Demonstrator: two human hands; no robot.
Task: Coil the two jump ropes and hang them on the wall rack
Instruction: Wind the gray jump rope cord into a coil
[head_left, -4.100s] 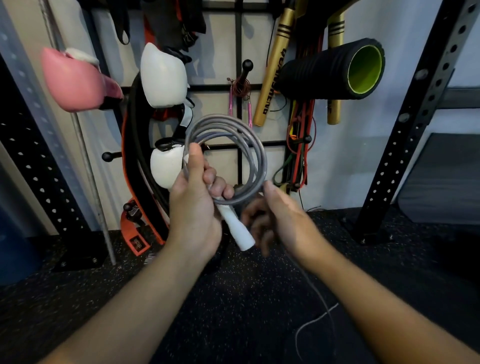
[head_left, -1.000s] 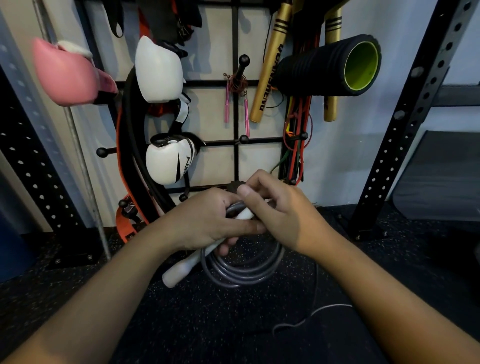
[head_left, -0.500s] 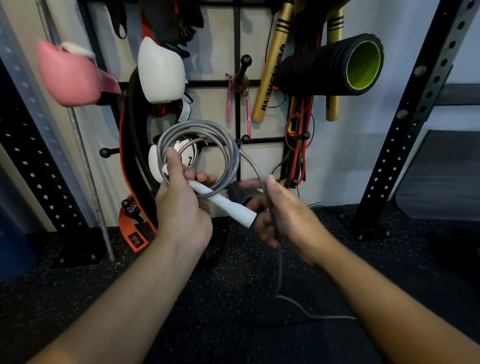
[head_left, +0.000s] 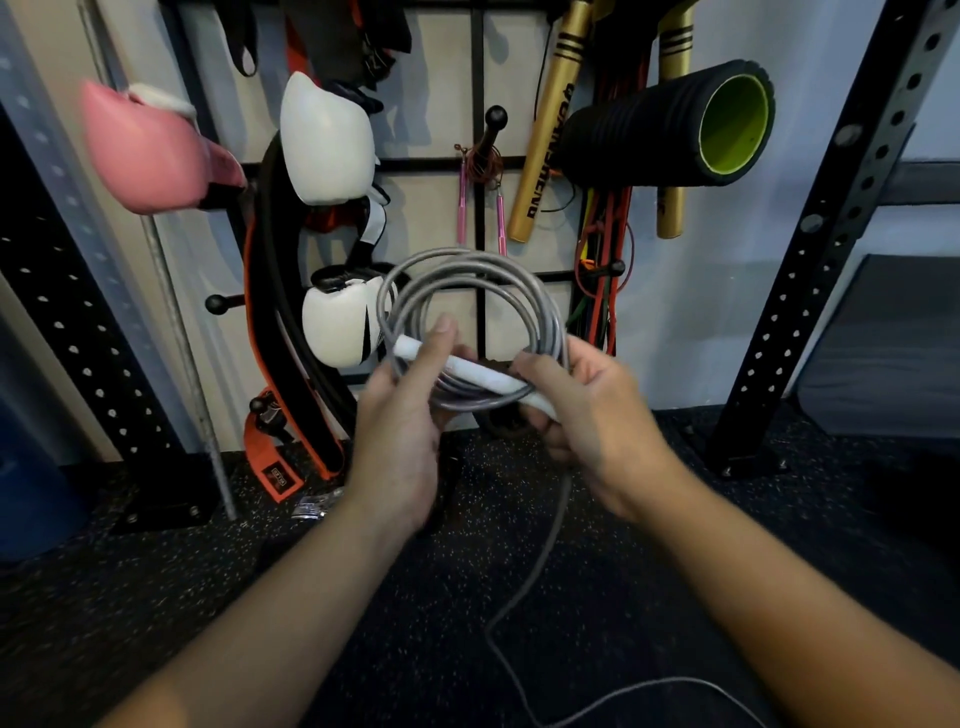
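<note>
Both forearms reach in from six o'clock toward the middle. Left hand (head_left: 402, 415) is raised, thumb pointing to twelve, fingers curled in a firm grip. Right hand (head_left: 587, 410) sits just beside it at three o'clock, fingers curled too.

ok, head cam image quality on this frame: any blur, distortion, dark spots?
Head view: wide-angle bowing bends the black upright and the left edge; motion blur smears the pink glove, the right hand and, slightly, the left hand; the grey rope coil stays readable; the floor is dim; no glare.
</note>
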